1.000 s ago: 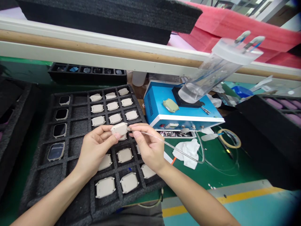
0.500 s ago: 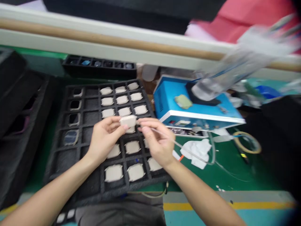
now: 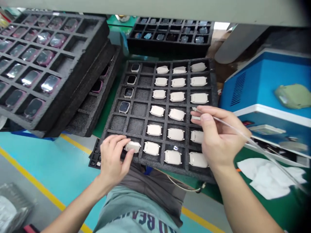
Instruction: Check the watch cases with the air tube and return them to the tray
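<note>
My left hand (image 3: pixel 115 158) is at the near-left of a black foam tray (image 3: pixel 148 87). Its thumb and fingers close around the edge of a cream watch case (image 3: pixel 132 147), low at a compartment in the front row. Over the tray's right side, my right hand (image 3: pixel 218 136) pinches a thin clear tube (image 3: pixel 233 129) just behind its small tip, which points left. More cream watch cases (image 3: pixel 176 114) fill the right columns. In the far left column sit several watches with dark screens (image 3: pixel 124 107). My right hand partly hides the cases under it.
Stacked foam trays (image 3: pixel 73 61) of pink-framed watches rise at the left. Behind stands another black tray (image 3: pixel 167 45). A blue machine (image 3: pixel 257 77) with a green watch case (image 3: pixel 293 95) on top is at the right, with white tissue (image 3: pixel 269 178) before it.
The view has swung left and down. My left hand has carried a cream watch case from mid-tray to the front-left compartments; my right hand, still holding the tube, is now apart from it.
</note>
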The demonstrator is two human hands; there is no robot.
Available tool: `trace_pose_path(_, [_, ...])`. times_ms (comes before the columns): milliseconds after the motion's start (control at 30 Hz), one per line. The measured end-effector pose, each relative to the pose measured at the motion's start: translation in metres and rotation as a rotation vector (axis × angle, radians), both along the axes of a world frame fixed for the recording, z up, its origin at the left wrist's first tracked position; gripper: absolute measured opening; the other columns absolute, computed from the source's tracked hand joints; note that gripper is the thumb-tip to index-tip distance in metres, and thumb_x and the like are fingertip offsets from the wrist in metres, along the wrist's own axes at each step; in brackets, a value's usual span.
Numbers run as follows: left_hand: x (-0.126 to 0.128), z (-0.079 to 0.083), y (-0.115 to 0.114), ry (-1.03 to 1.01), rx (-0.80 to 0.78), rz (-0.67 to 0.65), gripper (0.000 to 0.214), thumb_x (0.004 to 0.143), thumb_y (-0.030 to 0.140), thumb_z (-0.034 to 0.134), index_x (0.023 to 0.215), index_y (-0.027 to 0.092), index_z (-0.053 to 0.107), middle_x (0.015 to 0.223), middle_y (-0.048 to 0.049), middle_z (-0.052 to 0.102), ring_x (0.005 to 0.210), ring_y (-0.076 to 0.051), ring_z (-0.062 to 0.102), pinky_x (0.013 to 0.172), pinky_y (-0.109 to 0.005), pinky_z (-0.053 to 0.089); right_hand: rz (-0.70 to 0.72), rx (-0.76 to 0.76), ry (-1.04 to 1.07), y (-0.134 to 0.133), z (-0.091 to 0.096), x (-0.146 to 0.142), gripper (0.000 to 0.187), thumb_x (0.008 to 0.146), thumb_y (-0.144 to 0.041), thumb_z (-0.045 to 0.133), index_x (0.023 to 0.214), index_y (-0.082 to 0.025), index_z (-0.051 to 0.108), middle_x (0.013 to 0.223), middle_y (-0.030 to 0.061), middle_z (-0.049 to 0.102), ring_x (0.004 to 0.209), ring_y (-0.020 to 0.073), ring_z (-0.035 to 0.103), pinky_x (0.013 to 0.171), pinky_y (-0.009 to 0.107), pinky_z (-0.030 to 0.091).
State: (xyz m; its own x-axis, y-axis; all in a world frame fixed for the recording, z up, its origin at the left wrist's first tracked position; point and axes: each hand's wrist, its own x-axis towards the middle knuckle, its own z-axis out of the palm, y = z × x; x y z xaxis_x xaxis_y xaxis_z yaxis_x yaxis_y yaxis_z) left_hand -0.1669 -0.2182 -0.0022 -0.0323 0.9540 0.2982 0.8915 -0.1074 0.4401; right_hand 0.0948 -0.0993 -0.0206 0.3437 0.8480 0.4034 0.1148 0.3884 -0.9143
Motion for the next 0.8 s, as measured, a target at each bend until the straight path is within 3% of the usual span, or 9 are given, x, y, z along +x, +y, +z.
trace_pose_path(67, [-0.005,0.001,0.010,0.068,0.041,-0.002,0.031,0.088,0.027,0.070,0.119,0.021,0.071,0.134,-0.0179,0.068,0.134,-0.038,0.054,0.115,-0.056,0.040,-0.002,-0.011,0.001,0.000,-0.001,0.000,0.019,0.093,-0.040,0.075,0.099,-0.022,0.077,0.101,0.0066,0.078,0.086,0.0224,0.080,0.069,0.036,0.069])
trace_pose_path(133, [-0.009,0.012,0.037,0.073,0.027,-0.030,0.029,0.092,0.029,0.067,0.119,0.021,0.071,0.136,-0.0169,0.068,0.136,-0.036,0.054,0.117,-0.053,0.040,0.002,-0.019,-0.003,0.000,-0.002,0.001,0.020,0.092,-0.039,0.075,0.098,-0.021,0.078,0.100,0.0059,0.079,0.085,0.0218,0.080,0.069,0.035,0.069])
trace_pose_path(267, [-0.009,0.042,0.105,0.023,-0.151,0.034,0.020,0.093,0.036,0.067,0.100,0.018,0.075,0.118,-0.0104,0.076,0.127,-0.028,0.064,0.116,-0.039,0.041,0.011,-0.010,0.008,0.001,-0.002,0.002,0.019,0.092,-0.039,0.076,0.098,-0.021,0.078,0.097,0.0052,0.079,0.083,0.0214,0.080,0.067,0.034,0.068])
trace_pose_path(333, [-0.009,0.054,0.127,0.017,-0.197,0.051,0.025,0.095,0.040,0.066,0.091,0.017,0.074,0.104,-0.0051,0.077,0.123,-0.024,0.068,0.114,-0.033,0.041,0.010,-0.011,0.017,0.001,-0.001,0.002,0.019,0.092,-0.040,0.075,0.098,-0.022,0.078,0.096,0.0050,0.079,0.082,0.0214,0.080,0.068,0.035,0.068])
trace_pose_path(467, [-0.010,0.072,0.137,0.009,-0.195,0.034,0.031,0.099,0.038,0.057,0.096,0.014,0.077,0.087,0.0015,0.075,0.124,-0.019,0.067,0.115,-0.029,0.037,0.033,-0.022,0.014,0.000,0.001,0.002,0.017,0.093,-0.038,0.074,0.099,-0.022,0.077,0.097,0.0053,0.079,0.083,0.0209,0.080,0.069,0.034,0.068])
trace_pose_path(600, [0.010,0.077,0.148,-0.049,-0.140,-0.071,0.031,0.097,0.035,0.062,0.116,0.017,0.078,0.109,-0.0045,0.080,0.117,-0.023,0.070,0.107,-0.032,0.047,0.057,-0.011,0.008,0.000,0.000,0.002,0.015,0.094,-0.034,0.073,0.101,-0.022,0.077,0.100,0.0066,0.079,0.086,0.0207,0.080,0.071,0.033,0.067])
trace_pose_path(733, [0.064,0.062,0.176,-0.506,-0.274,-0.333,0.029,0.088,0.030,0.074,0.114,0.016,0.078,0.106,-0.0095,0.082,0.094,-0.024,0.077,0.087,-0.033,0.059,0.042,0.033,0.014,0.004,0.000,0.003,0.012,0.096,-0.031,0.070,0.100,-0.022,0.077,0.106,0.0078,0.078,0.091,0.0216,0.078,0.074,0.035,0.066])
trace_pose_path(800, [0.090,0.053,0.187,-0.772,-0.374,-0.387,0.027,0.080,0.025,0.079,0.105,0.013,0.078,0.098,-0.0107,0.082,0.085,-0.023,0.077,0.081,-0.034,0.060,0.025,0.073,0.017,0.007,0.001,0.003,0.011,0.097,-0.029,0.068,0.100,-0.023,0.077,0.107,0.0079,0.077,0.097,0.0223,0.076,0.079,0.037,0.067])
